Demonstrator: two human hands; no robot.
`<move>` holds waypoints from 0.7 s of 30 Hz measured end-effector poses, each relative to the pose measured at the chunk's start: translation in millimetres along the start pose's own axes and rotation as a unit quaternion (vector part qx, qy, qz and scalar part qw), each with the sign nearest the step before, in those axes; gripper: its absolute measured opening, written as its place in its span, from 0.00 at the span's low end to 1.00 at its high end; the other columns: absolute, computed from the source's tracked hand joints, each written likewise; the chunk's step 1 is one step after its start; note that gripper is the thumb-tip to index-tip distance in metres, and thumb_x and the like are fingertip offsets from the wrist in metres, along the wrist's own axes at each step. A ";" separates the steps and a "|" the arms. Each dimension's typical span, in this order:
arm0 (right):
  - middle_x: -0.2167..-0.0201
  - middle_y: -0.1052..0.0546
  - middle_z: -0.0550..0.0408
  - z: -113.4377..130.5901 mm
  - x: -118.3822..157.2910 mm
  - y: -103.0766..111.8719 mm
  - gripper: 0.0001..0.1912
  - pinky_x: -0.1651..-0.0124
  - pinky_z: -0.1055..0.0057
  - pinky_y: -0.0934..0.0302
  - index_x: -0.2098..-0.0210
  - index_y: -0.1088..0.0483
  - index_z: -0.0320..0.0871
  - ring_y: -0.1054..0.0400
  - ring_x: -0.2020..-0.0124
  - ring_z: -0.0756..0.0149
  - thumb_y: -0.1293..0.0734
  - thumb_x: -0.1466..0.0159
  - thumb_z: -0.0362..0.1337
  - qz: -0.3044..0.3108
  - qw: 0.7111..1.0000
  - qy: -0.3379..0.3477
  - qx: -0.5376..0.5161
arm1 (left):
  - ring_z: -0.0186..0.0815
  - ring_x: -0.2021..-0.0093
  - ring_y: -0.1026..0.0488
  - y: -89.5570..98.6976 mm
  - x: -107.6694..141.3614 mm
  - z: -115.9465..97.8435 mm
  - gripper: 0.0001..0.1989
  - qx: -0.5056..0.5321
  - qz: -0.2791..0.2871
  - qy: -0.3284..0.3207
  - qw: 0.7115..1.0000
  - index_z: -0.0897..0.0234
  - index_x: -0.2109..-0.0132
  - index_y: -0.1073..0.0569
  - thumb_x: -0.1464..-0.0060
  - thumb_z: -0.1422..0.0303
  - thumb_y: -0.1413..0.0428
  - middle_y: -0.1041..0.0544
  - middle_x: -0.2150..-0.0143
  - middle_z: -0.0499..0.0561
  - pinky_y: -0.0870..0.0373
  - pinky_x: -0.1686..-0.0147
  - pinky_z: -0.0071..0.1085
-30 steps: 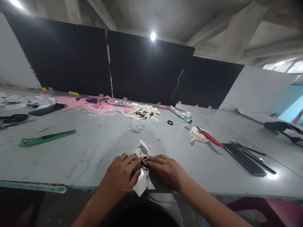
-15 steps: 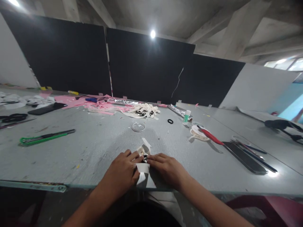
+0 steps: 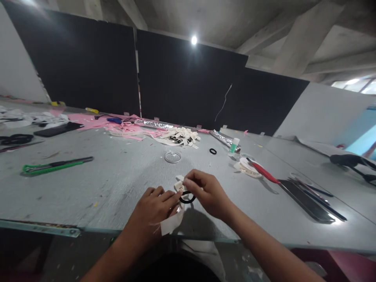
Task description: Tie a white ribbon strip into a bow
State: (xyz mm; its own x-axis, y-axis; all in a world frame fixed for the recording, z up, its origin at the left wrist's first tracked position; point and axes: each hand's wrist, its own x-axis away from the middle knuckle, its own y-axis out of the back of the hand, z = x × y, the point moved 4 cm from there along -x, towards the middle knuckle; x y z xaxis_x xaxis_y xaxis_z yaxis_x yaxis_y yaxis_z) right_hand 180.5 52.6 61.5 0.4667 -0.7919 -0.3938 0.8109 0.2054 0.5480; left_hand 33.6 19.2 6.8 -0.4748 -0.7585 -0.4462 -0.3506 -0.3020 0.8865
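Near the table's front edge, my left hand point(image 3: 157, 209) is closed on a cream ribbon point(image 3: 172, 224), its fingertips also against a thin black ring point(image 3: 188, 201). One end of the ribbon hangs toward me below the fingers, while another part stands up by the fingertips, just behind the ring. My right hand point(image 3: 207, 192) is curled, with thumb and forefinger pinched at that upper part of the ribbon, beside the ring. Fingers partly hide where ribbon and ring meet.
Beyond my hands lie a clear ring point(image 3: 172, 157), a small black ring point(image 3: 213, 151) and a heap of cream strips point(image 3: 183, 136). A green cutter point(image 3: 55, 166) lies left. To the right are a ribbon roll point(image 3: 248, 167), red-handled tool point(image 3: 266, 172), glue stick point(image 3: 234, 145) and dark phone-like slab point(image 3: 305, 201).
My right hand has risen from the table and curled into a pinch. The black ring now shows as an open loop between my hands, and the ribbon's near end has swung left.
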 end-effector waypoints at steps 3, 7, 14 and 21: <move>0.83 0.40 0.62 14.4 -24.1 -5.5 0.17 0.78 0.76 0.50 0.78 0.40 0.41 0.47 0.82 0.76 0.40 0.35 0.44 0.023 0.978 -0.054 -0.202 | 0.41 0.57 0.32 0.9 3.5 -4.9 0.16 0.010 0.002 0.007 1.000 0.56 0.46 0.30 0.40 0.65 0.52 0.23 0.55 0.52 0.40 0.58 0.40; 0.84 0.51 0.66 38.8 -50.3 -5.1 0.21 0.82 0.78 0.60 0.81 0.50 0.44 0.59 0.84 0.78 0.37 0.39 0.43 0.052 0.929 -0.067 -0.359 | 0.45 0.50 0.34 -1.8 12.9 -15.6 0.14 0.020 -0.005 0.001 1.000 0.54 0.50 0.27 0.44 0.64 0.47 0.27 0.46 0.51 0.39 0.54 0.44; 0.90 0.54 0.69 -17.8 -46.6 -43.8 0.22 0.87 0.79 0.67 0.83 0.57 0.47 0.64 0.88 0.79 0.36 0.45 0.42 0.072 0.867 -0.202 -0.450 | 0.49 0.46 0.36 -4.6 22.8 -21.4 0.13 0.019 -0.001 0.003 1.000 0.54 0.54 0.24 0.43 0.60 0.48 0.25 0.49 0.52 0.39 0.50 0.48; 0.89 0.54 0.69 -21.5 -45.5 -25.1 0.21 0.88 0.81 0.66 0.83 0.56 0.46 0.65 0.88 0.79 0.36 0.47 0.40 0.066 0.838 -0.174 -0.512 | 0.49 0.45 0.36 -5.5 21.6 -20.1 0.18 0.023 0.007 -0.001 1.000 0.51 0.46 0.28 0.44 0.59 0.47 0.31 0.40 0.52 0.39 0.51 0.47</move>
State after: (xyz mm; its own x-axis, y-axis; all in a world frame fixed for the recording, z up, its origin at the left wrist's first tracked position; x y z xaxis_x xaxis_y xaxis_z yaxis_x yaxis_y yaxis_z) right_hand 146.6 95.9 49.8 0.5896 -0.8065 -0.0434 0.7209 0.5497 -0.4220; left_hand 41.5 -7.1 -5.2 -0.4818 -0.7609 -0.4347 -0.3806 -0.2652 0.8859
